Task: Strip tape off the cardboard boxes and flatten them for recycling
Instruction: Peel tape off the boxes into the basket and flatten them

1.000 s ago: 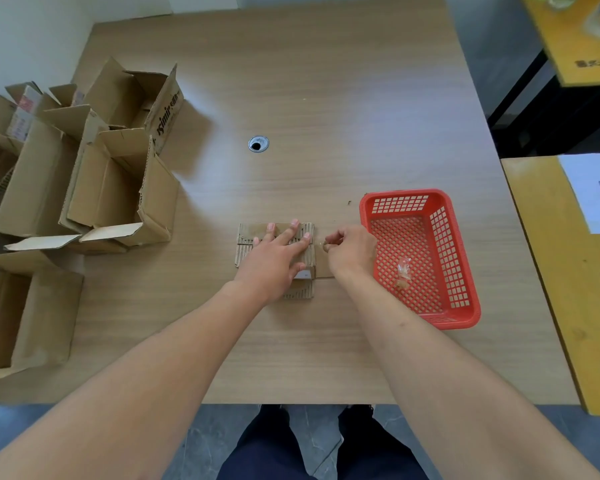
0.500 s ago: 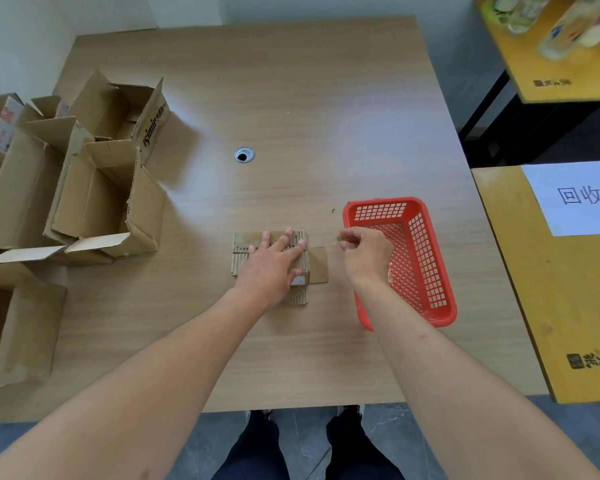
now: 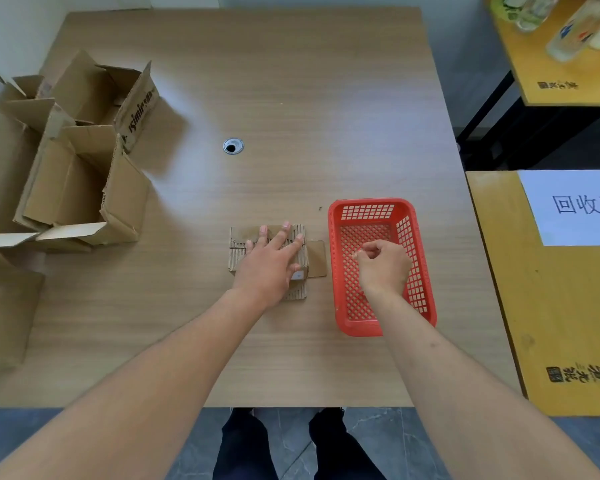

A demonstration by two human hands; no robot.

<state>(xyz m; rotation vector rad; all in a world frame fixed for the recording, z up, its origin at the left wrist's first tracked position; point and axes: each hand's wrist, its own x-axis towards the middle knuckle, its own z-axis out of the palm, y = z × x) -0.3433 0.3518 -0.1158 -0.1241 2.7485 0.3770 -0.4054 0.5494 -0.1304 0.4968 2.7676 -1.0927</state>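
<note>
A small flattened cardboard box (image 3: pixel 237 244) lies on the wooden table (image 3: pixel 291 98) near its front middle. My left hand (image 3: pixel 270 261) presses flat on it with fingers spread. My right hand (image 3: pixel 381 265) hovers over the red plastic basket (image 3: pixel 336 271) to the right, fingertips pinched together; whatever they pinch is too small to make out. A brown flap (image 3: pixel 316 258) of the flat box sticks out toward the basket.
Several open cardboard boxes (image 3: pixel 77 181) crowd the table's left side, one printed with dark lettering (image 3: pixel 137 112). A round cable hole (image 3: pixel 233 146) sits mid-table. A yellow table (image 3: pixel 548 306) with a white paper sign (image 3: pixel 575 206) stands at right; bottles (image 3: pixel 568 26) stand far right.
My right hand moved right from the flat box's edge to above the red basket, fingers still pinched. My left hand stayed pressed on the cardboard.
</note>
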